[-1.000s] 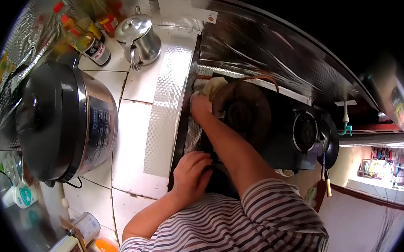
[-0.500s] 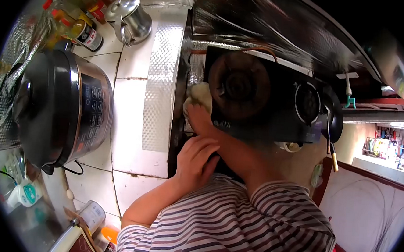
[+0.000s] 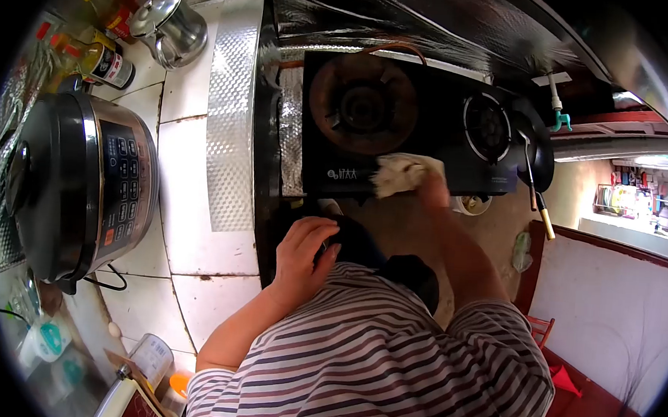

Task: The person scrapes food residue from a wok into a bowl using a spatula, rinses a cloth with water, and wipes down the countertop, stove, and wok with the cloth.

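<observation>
A pale, crumpled cloth [image 3: 406, 175] lies at the front edge of the black gas stove [image 3: 437, 169], between its two burners. My right hand [image 3: 433, 191], smeared by motion, grips this cloth. My left hand [image 3: 305, 254] hangs in front of my body, left of the stove's front edge, fingers loosely bent, thumb apart, with nothing in it. A large rusty burner [image 3: 363, 104] sits on the stove's left part and a smaller burner [image 3: 487, 128] on its right.
On the tiled counter at left stand a rice cooker [image 3: 87, 187], a metal jug [image 3: 177, 31] and several bottles [image 3: 112, 65]. A dark pan [image 3: 538, 149] is at the stove's right end, with a ladle handle [image 3: 546, 223] sticking out. A green-handled tap [image 3: 562, 119] hangs behind.
My right hand has moved the cloth from the stove's left side rightward along its front edge. The view has shifted, and my left hand stays near my body.
</observation>
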The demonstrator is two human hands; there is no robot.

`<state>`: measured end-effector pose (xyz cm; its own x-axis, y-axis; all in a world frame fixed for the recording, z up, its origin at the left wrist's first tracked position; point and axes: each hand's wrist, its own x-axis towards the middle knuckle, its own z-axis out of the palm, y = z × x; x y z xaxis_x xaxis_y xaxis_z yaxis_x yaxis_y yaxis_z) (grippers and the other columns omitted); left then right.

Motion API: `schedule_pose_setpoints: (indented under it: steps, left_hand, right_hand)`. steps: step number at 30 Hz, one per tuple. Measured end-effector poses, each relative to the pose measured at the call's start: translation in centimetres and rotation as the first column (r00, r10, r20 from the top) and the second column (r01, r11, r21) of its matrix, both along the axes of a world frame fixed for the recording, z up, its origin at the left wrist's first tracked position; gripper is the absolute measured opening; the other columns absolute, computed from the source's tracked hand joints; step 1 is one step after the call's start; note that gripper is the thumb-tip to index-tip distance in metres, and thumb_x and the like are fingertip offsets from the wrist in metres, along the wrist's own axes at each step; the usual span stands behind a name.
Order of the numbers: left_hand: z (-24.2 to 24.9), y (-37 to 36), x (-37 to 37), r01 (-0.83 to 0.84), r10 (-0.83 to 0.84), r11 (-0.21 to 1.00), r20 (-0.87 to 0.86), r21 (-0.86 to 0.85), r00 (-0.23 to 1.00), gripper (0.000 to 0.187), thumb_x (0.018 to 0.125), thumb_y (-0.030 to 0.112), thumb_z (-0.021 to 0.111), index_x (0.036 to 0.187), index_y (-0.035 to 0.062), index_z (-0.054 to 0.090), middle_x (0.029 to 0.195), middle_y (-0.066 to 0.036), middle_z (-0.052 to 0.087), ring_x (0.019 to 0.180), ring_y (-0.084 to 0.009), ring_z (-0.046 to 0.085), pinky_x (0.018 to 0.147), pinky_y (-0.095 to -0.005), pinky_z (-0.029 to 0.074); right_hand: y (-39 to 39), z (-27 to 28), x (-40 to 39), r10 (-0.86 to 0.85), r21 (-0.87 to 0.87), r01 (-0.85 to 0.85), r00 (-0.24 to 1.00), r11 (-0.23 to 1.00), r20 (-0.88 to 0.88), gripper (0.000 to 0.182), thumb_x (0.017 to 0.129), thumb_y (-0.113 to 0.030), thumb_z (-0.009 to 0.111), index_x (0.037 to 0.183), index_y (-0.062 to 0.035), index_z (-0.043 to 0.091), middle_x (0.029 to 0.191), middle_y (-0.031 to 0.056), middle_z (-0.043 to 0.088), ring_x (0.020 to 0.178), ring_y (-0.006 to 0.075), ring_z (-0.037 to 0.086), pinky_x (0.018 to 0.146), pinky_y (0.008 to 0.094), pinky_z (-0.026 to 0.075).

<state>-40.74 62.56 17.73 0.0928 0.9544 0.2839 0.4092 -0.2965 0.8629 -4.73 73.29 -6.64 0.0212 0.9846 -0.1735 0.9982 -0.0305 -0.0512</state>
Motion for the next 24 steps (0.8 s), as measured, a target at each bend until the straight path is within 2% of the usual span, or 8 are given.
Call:
schedule_pose_setpoints:
  steps: [4, 6, 12, 13, 16, 18, 21, 24]
  left_hand:
    - [-1.2, -0.1, 0.4, -0.002, 0.002, 1.0, 0.006, -0.027, 1.0, 0.027, 0.068, -0.002, 0.065, 0.094, 0.0015, 0.058, 0.096, -0.013, 0.059, 0.089, -0.0309, 0.057, 0.073, -0.0371, 0.048]
    - [-1.6, 0.4, 0.9, 0.017, -0.017, 0.999, -0.011, -0.034, 1.0, 0.026, 0.068, -0.001, 0.065, 0.094, 0.0017, 0.058, 0.096, -0.013, 0.059, 0.089, -0.0311, 0.057, 0.073, -0.0373, 0.048]
    - [-4.1, 5.1, 4.0, 0.101, -0.125, 0.99, -0.26, -0.103, 0.957, 0.03, 0.07, 0.007, 0.067, 0.099, 0.0036, 0.058, 0.099, -0.01, 0.058, 0.089, -0.0309, 0.056, 0.075, -0.0389, 0.047]
    - [-5.0, 6.1, 4.6, 0.094, -0.117, 0.991, -0.268, -0.097, 0.956, 0.03, 0.07, 0.007, 0.067, 0.099, 0.0036, 0.058, 0.099, -0.01, 0.058, 0.089, -0.0309, 0.056, 0.075, -0.0389, 0.047]
    - [-8.6, 9.9, 6.4, 0.086, -0.111, 0.994, -0.536, -0.071, 0.837, 0.046, 0.067, 0.015, 0.07, 0.108, 0.0058, 0.054, 0.113, -0.009, 0.049, 0.107, -0.0293, 0.045, 0.086, -0.0432, 0.039]
    - [-10.2, 11.3, 7.8, 0.075, -0.114, 0.993, -0.608, -0.089, 0.786, 0.049, 0.067, 0.016, 0.07, 0.111, 0.006, 0.053, 0.116, -0.011, 0.047, 0.111, -0.0299, 0.043, 0.087, -0.045, 0.038]
    - [-12.0, 13.1, 9.5, 0.073, -0.171, 0.983, -0.71, -0.166, 0.683, 0.057, 0.069, 0.021, 0.069, 0.12, 0.0067, 0.048, 0.124, -0.013, 0.04, 0.119, -0.0306, 0.036, 0.092, -0.052, 0.032]
    - [-13.3, 13.0, 10.9, 0.042, -0.206, 0.976, -0.841, -0.214, 0.5, 0.058, 0.076, 0.028, 0.066, 0.125, 0.0083, 0.042, 0.126, -0.013, 0.038, 0.12, -0.0301, 0.034, 0.092, -0.0562, 0.029]
  right_hand:
    - [1.8, 11.4, 1.7, -0.432, -0.095, 0.424, 0.897, 0.901, -0.095, 0.044, 0.075, -0.018, 0.06, 0.113, -0.0024, 0.047, 0.103, 0.0213, 0.058, 0.094, 0.0355, 0.058, 0.077, 0.0429, 0.049]
    - [2.7, 15.3, 0.4, -0.371, -0.103, 0.359, 0.852, 0.927, -0.369, 0.042, 0.073, -0.015, 0.059, 0.111, -0.0013, 0.048, 0.098, 0.0217, 0.059, 0.088, 0.0364, 0.06, 0.072, 0.0442, 0.049]
    - [1.9, 8.7, -7.2, 0.15, 0.041, -0.145, 0.94, 0.989, -0.307, 0.027, 0.079, -0.02, 0.054, 0.104, -0.011, 0.052, 0.104, 0.0199, 0.046, 0.093, 0.0379, 0.054, 0.078, 0.0487, 0.046]
    - [2.8, 8.4, -8.4, 0.097, -0.175, -0.122, 0.985, 0.977, -0.142, 0.033, 0.081, -0.021, 0.053, 0.112, -0.0181, 0.043, 0.114, 0.0185, 0.039, 0.095, 0.0396, 0.052, 0.077, 0.0491, 0.047]
    - [5.3, 6.0, -5.8, 0.051, -0.181, -0.099, 0.967, 0.978, -0.249, 0.031, 0.081, -0.019, 0.053, 0.111, -0.0174, 0.044, 0.111, 0.0184, 0.042, 0.093, 0.0405, 0.053, 0.074, 0.0487, 0.048]
    - [7.6, 4.4, -2.9, 0.063, 0.009, -0.063, 0.96, 0.998, -0.271, 0.03, 0.082, -0.017, 0.051, 0.111, -0.0176, 0.044, 0.108, 0.019, 0.044, 0.091, 0.0409, 0.054, 0.073, 0.0485, 0.048]
    - [13.3, 5.0, -1.0, -0.08, -0.003, 0.083, 0.942, 0.997, -0.325, 0.03, 0.084, -0.015, 0.052, 0.113, -0.0135, 0.047, 0.112, 0.0185, 0.049, 0.089, 0.0391, 0.056, 0.073, 0.0471, 0.048]
    - [20.0, 3.4, 0.3, 0.101, 0.054, -0.085, 0.852, 0.995, -0.514, 0.037, 0.083, -0.015, 0.054, 0.12, -0.0105, 0.047, 0.108, 0.0202, 0.054, 0.089, 0.0381, 0.057, 0.072, 0.0458, 0.049]
